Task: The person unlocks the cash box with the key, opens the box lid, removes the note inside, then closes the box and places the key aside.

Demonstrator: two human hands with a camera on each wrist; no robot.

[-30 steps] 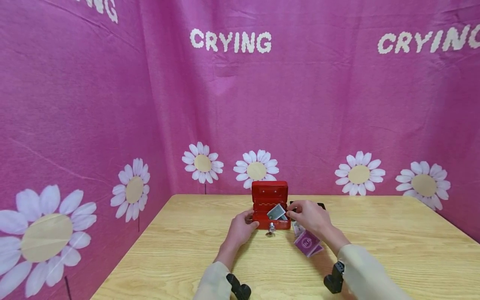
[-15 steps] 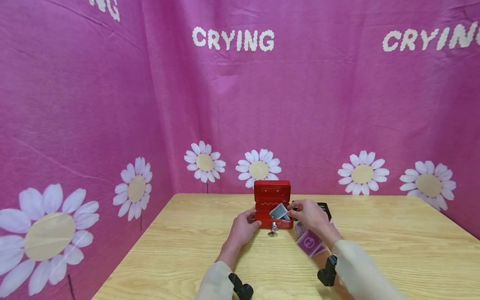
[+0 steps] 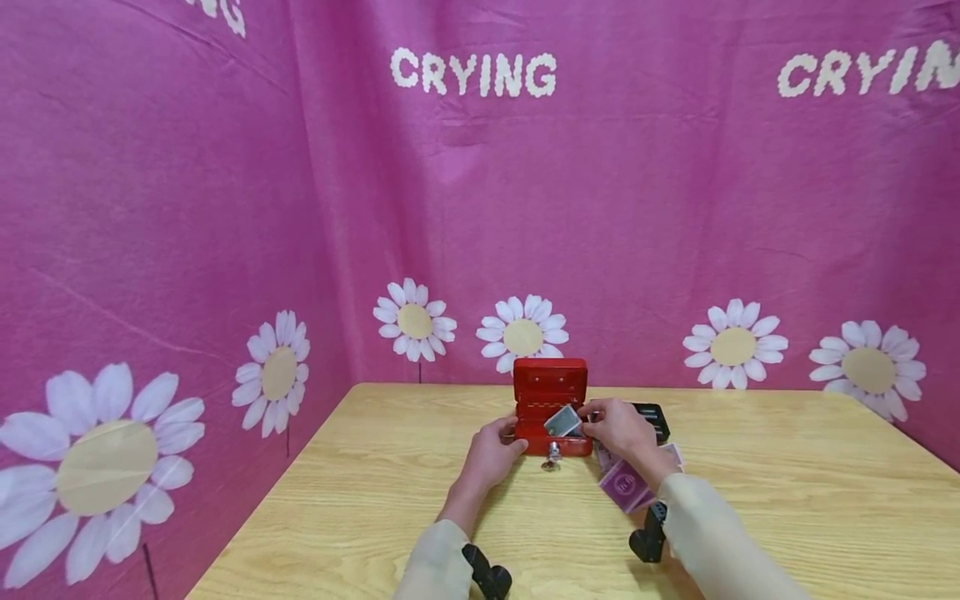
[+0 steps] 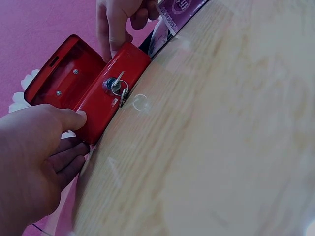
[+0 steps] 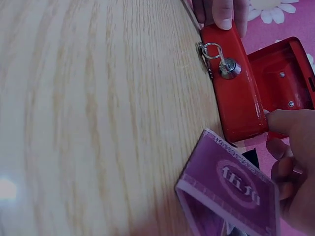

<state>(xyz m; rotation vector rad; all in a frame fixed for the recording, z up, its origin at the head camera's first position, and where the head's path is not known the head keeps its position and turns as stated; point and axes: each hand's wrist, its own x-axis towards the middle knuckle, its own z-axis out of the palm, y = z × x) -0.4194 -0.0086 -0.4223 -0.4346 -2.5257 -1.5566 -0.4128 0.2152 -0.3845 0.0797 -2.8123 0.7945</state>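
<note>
A small red cash box (image 3: 532, 443) stands on the table with its lid (image 3: 551, 375) raised. My left hand (image 3: 491, 454) grips its left end, thumb on the front face and fingers along the side, as the left wrist view shows. Inside lies a grey-green banknote (image 3: 562, 422), tilted, with another note edge under it. My right hand (image 3: 622, 429) reaches over the box's right wall and pinches the note's right corner between thumb and forefinger; the fingertips are partly hidden in the wrist views. Keys (image 4: 118, 87) on a ring hang from the front lock.
Folded purple banknotes (image 5: 229, 179) lie on the wooden table (image 3: 375, 483) under my right wrist, with paler notes beside them. A black compartment tray (image 3: 652, 421) stands behind my right hand. A pink daisy-print cloth (image 3: 480, 208) hangs behind and to the left.
The head view has shifted slightly, so everything sits a little further right. My right forearm has drawn slightly inward, uncovering more of the black tray. Both hands keep their places at the box.
</note>
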